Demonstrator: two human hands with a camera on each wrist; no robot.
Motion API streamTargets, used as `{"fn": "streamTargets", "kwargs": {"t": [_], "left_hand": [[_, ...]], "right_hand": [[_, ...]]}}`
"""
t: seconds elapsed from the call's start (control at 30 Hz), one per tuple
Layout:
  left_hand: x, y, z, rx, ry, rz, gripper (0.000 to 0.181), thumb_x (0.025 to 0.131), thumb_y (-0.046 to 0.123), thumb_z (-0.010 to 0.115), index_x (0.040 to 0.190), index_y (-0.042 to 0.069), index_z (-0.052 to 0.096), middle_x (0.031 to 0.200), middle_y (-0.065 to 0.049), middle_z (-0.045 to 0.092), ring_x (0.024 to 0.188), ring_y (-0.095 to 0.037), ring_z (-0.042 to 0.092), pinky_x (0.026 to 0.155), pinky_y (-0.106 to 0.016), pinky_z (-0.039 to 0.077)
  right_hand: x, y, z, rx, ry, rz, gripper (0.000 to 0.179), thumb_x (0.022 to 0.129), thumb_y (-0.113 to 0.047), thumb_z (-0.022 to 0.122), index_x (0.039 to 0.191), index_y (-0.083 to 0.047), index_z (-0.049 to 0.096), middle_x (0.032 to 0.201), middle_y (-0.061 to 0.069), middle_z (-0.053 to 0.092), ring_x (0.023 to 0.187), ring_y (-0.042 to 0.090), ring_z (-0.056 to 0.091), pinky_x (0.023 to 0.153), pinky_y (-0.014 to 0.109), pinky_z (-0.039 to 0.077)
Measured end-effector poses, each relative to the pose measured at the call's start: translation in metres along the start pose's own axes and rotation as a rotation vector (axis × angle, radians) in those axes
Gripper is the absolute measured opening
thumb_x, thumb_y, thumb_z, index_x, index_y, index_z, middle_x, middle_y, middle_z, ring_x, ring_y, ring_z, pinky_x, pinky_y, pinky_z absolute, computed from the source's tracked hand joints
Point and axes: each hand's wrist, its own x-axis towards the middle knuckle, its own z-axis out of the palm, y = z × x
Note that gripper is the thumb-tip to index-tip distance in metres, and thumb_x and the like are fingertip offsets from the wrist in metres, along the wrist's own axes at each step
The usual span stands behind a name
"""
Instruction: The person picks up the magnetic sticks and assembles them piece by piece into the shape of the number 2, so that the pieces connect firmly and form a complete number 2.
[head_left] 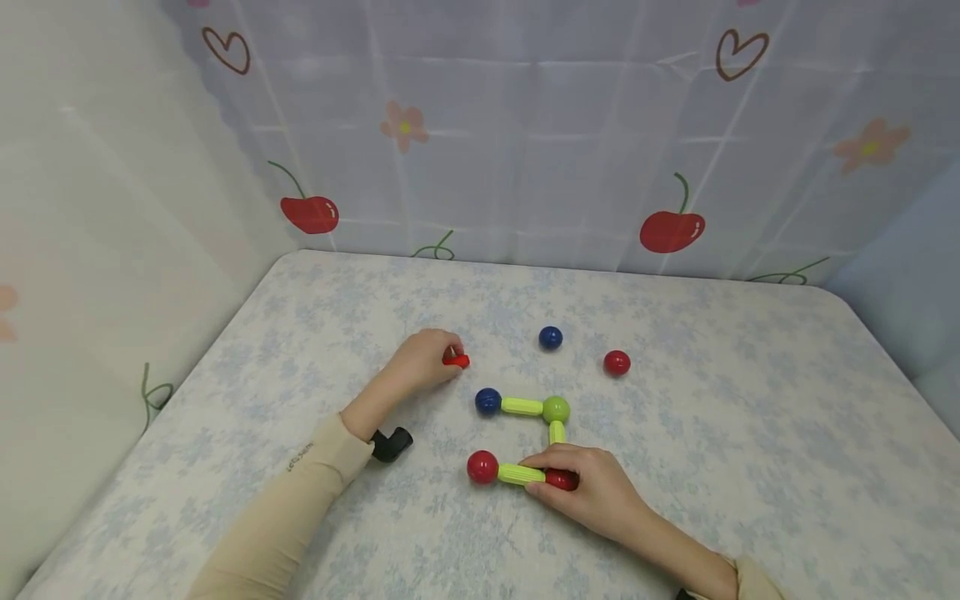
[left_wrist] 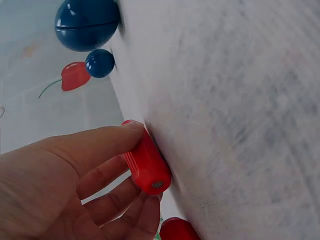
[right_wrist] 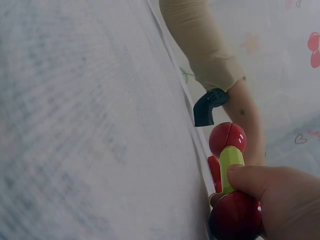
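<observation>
My left hand point(head_left: 426, 358) pinches a red magnetic rod point(left_wrist: 149, 162) between thumb and fingers, low at the tabletop. A small metal disc shows at the rod's near end. In the head view my right hand point(head_left: 596, 492) grips a corner of a U-shaped chain, with thumb and fingers about a red ball point(head_left: 561, 479) and the end of a yellow-green rod point(head_left: 519, 474). That rod leads left to another red ball point(head_left: 482, 467). A second rod point(head_left: 557, 432), partly hidden by the hand, runs to a green ball point(head_left: 556, 409). From there a third rod point(head_left: 522, 407) reaches a blue ball point(head_left: 488, 402).
Beyond the chain, a loose blue ball point(head_left: 551, 337) and a loose red ball point(head_left: 617, 362) sit on the patterned tablecloth point(head_left: 750, 417). A black angled device point(head_left: 392, 444) is at the left wrist. Printed curtains point(head_left: 525, 167) stand behind the table.
</observation>
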Motion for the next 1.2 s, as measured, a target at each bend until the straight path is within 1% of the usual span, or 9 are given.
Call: {"fn": "streamTargets", "kwargs": {"t": [0.13,0.23,0.37,0.5,0.63,0.87,0.97,1.1,1.2], "left_hand": [[-0.008,-0.003,-0.006,-0.095,0.02,-0.009,0.017,0.084,0.015,0.07,0.098,0.007,0.067,0.084,-0.001,0.061,0.076,-0.016,0.056,0.068,-0.031,0.047],[-0.019,-0.005,-0.013,-0.224,0.014,0.007,0.019,0.085,0.014,0.069,0.101,0.005,0.067,0.087,-0.002,0.063,0.079,-0.016,0.058,0.07,-0.03,0.048],[-0.037,-0.008,-0.019,-0.439,-0.028,0.011,0.024,0.085,0.014,0.069,0.106,0.002,0.066,0.088,-0.002,0.064,0.08,-0.017,0.06,0.069,-0.031,0.05],[-0.054,-0.008,-0.017,-0.646,-0.103,-0.025,0.028,0.087,0.016,0.067,0.111,0.001,0.064,0.09,-0.005,0.063,0.081,-0.02,0.06,0.072,-0.035,0.051],[-0.065,-0.007,-0.01,-0.817,-0.212,-0.044,0.03,0.089,0.015,0.064,0.113,-0.002,0.061,0.091,-0.008,0.064,0.081,-0.022,0.062,0.075,-0.036,0.051],[-0.077,-0.009,0.002,-0.908,-0.394,0.002,0.029,0.092,0.009,0.057,0.117,-0.006,0.058,0.086,-0.005,0.064,0.079,-0.017,0.06,0.076,-0.033,0.051],[-0.081,-0.011,0.004,-0.967,-0.504,0.019,0.034,0.092,0.006,0.055,0.123,-0.007,0.054,0.082,-0.004,0.059,0.08,-0.016,0.057,0.077,-0.035,0.051],[-0.083,-0.01,0.01,-1.078,-0.679,0.049,0.043,0.092,0.003,0.053,0.132,-0.008,0.045,0.082,-0.005,0.059,0.084,-0.018,0.061,0.079,-0.038,0.051],[-0.083,-0.007,0.016,-1.146,-0.786,0.068,0.049,0.091,0.0,0.053,0.137,-0.007,0.038,0.089,-0.007,0.063,0.086,-0.019,0.063,0.08,-0.039,0.051]], "right_hand": [[0.0,0.0,0.0,-0.001,0.0,0.003,0.02,0.081,-0.023,0.075,0.101,-0.026,0.072,0.094,-0.016,0.063,0.083,0.004,0.058,0.072,0.028,0.05],[0.0,0.001,0.0,0.001,0.002,-0.002,0.02,0.081,-0.023,0.076,0.101,-0.026,0.073,0.094,-0.016,0.063,0.083,0.004,0.058,0.072,0.028,0.049],[0.001,0.001,0.0,0.003,0.008,-0.016,0.02,0.081,-0.022,0.075,0.1,-0.025,0.073,0.094,-0.016,0.063,0.082,0.004,0.058,0.071,0.027,0.049],[0.001,0.001,0.0,0.004,0.01,-0.016,0.02,0.081,-0.022,0.075,0.1,-0.025,0.073,0.093,-0.016,0.063,0.082,0.004,0.057,0.071,0.027,0.049],[0.0,0.001,0.0,0.014,0.009,-0.011,0.02,0.081,-0.023,0.075,0.101,-0.025,0.073,0.092,-0.017,0.063,0.08,0.003,0.057,0.069,0.026,0.049],[0.001,0.001,0.0,0.029,0.012,0.001,0.02,0.081,-0.023,0.075,0.101,-0.024,0.073,0.093,-0.016,0.063,0.081,0.004,0.057,0.071,0.027,0.049],[0.001,0.001,0.001,0.045,0.006,0.003,0.019,0.082,-0.024,0.074,0.101,-0.024,0.073,0.093,-0.016,0.063,0.081,0.004,0.057,0.071,0.026,0.049],[0.001,0.001,0.0,0.068,0.005,0.011,0.019,0.082,-0.025,0.074,0.101,-0.024,0.073,0.093,-0.015,0.064,0.08,0.005,0.057,0.07,0.026,0.049],[0.001,0.002,-0.001,0.072,0.012,0.016,0.02,0.081,-0.023,0.075,0.1,-0.023,0.073,0.092,-0.015,0.064,0.079,0.006,0.057,0.068,0.026,0.048]]}}
